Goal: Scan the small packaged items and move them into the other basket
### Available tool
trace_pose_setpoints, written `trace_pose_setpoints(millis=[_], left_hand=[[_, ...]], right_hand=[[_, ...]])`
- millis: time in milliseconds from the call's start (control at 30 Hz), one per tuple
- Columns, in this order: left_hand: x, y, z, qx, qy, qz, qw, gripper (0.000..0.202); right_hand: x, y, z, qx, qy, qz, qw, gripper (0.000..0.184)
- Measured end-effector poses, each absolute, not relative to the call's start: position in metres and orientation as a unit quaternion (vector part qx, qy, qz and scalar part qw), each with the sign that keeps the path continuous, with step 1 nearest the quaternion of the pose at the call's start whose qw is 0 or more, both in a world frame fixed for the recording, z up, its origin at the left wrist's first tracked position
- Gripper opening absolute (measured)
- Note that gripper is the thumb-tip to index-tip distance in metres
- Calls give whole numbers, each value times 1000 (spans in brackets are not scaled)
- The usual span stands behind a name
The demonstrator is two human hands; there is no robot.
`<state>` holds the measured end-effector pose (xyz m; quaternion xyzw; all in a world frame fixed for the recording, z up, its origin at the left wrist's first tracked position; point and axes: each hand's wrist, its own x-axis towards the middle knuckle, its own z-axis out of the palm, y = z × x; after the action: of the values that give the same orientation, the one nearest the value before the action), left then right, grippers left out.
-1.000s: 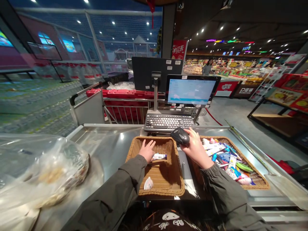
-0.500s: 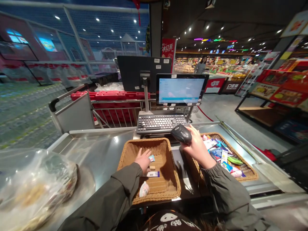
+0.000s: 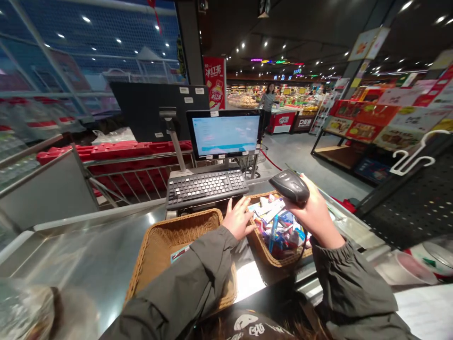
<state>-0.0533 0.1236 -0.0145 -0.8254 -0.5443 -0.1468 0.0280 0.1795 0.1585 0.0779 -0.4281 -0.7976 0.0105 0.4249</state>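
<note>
With the wearer at the clock's centre, the screen (image 3: pixel 226 134) stands at twelve, the keyboard (image 3: pixel 208 186) in front of it. A second monitor (image 3: pixel 141 111) is at eleven, left of the screen. The left basket (image 3: pixel 200 226) sits on the counter (image 3: pixel 99 250) between ten and eleven, a packet (image 3: pixel 180 253) inside; the right basket (image 3: pixel 262 249), full of small packets (image 3: pixel 281 224), is at one. The left hand (image 3: pixel 239 219) lies between both baskets, by the right one's edge. The right hand (image 3: pixel 313 208) holds the scanner (image 3: pixel 290 185) above the right basket. A plastic bag (image 3: pixel 26 307) rests at nine.
</note>
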Motion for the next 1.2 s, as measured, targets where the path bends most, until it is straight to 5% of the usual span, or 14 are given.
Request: trace_pose_setpoints(millis=[500, 1200], left_hand=[[42, 218, -65, -821, -556, -125, 47, 22], [57, 226, -71, -799, -585, -132, 52, 21]], right_hand=[[216, 204, 48, -469, -789, 33, 396, 56], [242, 221, 16, -473, -768, 62, 427, 53]])
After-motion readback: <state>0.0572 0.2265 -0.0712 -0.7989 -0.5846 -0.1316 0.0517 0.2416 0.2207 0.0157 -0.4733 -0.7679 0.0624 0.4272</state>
